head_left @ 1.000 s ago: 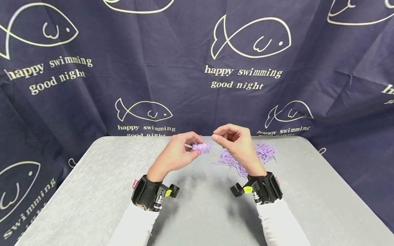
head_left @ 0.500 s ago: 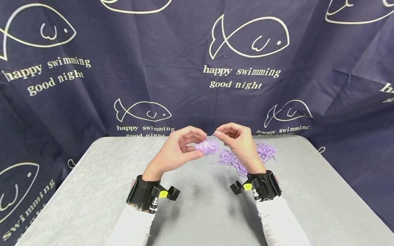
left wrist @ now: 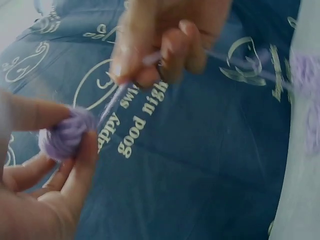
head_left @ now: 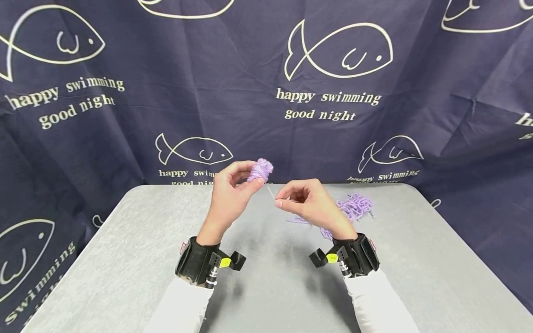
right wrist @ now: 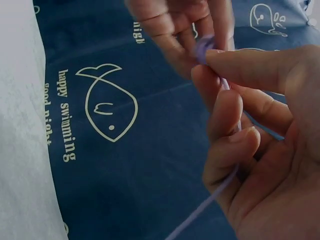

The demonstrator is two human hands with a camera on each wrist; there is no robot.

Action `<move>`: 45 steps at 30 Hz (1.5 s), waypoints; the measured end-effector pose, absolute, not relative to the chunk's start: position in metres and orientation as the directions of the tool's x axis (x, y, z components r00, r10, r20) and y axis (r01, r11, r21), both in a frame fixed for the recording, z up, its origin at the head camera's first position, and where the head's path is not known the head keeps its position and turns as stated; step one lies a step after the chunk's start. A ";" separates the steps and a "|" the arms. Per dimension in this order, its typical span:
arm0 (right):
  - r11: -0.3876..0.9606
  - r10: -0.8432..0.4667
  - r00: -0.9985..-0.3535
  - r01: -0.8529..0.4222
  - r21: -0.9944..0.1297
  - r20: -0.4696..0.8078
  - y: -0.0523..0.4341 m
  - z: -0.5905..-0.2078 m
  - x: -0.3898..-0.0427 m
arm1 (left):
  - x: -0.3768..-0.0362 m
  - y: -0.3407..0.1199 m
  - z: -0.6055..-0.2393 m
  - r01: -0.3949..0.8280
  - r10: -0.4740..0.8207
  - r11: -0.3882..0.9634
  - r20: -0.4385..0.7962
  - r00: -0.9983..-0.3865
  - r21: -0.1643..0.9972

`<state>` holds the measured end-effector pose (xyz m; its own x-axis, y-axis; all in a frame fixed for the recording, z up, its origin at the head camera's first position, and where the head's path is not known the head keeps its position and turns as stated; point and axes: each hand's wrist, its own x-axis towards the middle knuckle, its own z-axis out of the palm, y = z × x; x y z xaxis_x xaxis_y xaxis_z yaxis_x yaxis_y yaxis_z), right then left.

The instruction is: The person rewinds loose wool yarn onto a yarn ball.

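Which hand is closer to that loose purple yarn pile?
Right. The right hand is just left of the yarn pile, partly hiding it; the left hand is farther left.

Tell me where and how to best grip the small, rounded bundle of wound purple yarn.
Grip the bundle by its wound sides, probably best from the left, pinching across it as the left hand does: it is compact and rounded, and its thin purple yarn strand runs rightward to the right hand, away from that approach.

Wound lilac yarn ball [head_left: 260, 170] aloft (tilted), thin strand [head_left: 270, 190] outward, loose tangle [head_left: 356, 207] below.
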<state>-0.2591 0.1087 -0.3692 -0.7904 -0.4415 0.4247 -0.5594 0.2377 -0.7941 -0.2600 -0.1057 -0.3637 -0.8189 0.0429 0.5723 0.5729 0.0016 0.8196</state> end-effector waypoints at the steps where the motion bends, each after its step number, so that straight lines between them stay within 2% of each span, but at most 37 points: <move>1: 0.232 -0.445 -0.787 -0.563 -0.793 0.428 0.109 -0.369 -0.258 | -0.261 -0.105 -0.365 0.573 0.032 0.062 0.572 -0.820 0.817; 6: 0.195 -0.410 -0.775 -0.589 -0.785 0.480 0.112 -0.366 -0.254 | -0.261 -0.104 -0.370 0.582 0.119 0.335 0.579 -0.806 0.741; 11: 0.155 -0.314 -0.777 -0.609 -0.778 0.545 0.117 -0.364 -0.254 | -0.260 -0.102 -0.372 0.593 0.323 0.423 0.497 -0.805 0.686; 17: 0.087 -0.186 -0.801 -0.590 -0.802 0.569 0.122 -0.362 -0.256 | -0.259 -0.103 -0.370 0.627 0.527 0.364 0.403 -0.748 0.689; 22: 0.058 -0.120 -0.820 -0.569 -0.820 0.560 0.124 -0.363 -0.260 | -0.258 -0.103 -0.368 0.623 0.588 0.135 0.444 -0.676 0.770; 27: 0.077 -0.138 -0.843 -0.533 -0.843 0.520 0.124 -0.366 -0.265 | -0.255 -0.104 -0.364 0.547 0.547 -0.137 0.523 -0.653 0.826; 30: 0.128 -0.182 -0.856 -0.508 -0.852 0.483 0.122 -0.367 -0.267 | -0.253 -0.104 -0.362 0.511 0.477 -0.237 0.557 -0.680 0.826; 33: 0.193 -0.245 -0.854 -0.506 -0.840 0.458 0.119 -0.368 -0.267 | -0.253 -0.102 -0.361 0.517 0.382 -0.282 0.589 -0.712 0.808; 39: 0.216 -0.368 -0.812 -0.549 -0.807 0.454 0.113 -0.367 -0.262 | -0.254 -0.101 -0.361 0.555 0.167 -0.251 0.600 -0.782 0.793; 42: 0.224 -0.395 -0.796 -0.567 -0.793 0.458 0.112 -0.365 -0.259 | -0.257 -0.100 -0.363 0.577 0.084 -0.162 0.594 -0.800 0.801; 45: 0.216 -0.404 -0.783 -0.584 -0.782 0.473 0.112 -0.364 -0.257 | -0.259 -0.100 -0.366 0.603 0.047 -0.005 0.603 -0.796 0.798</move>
<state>-0.2572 0.1121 -0.3638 -0.7828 -0.4043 0.4731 -0.5843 0.2160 -0.7823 -0.2589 -0.0997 -0.3662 -0.7965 0.0472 0.6028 0.6033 -0.0046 0.7975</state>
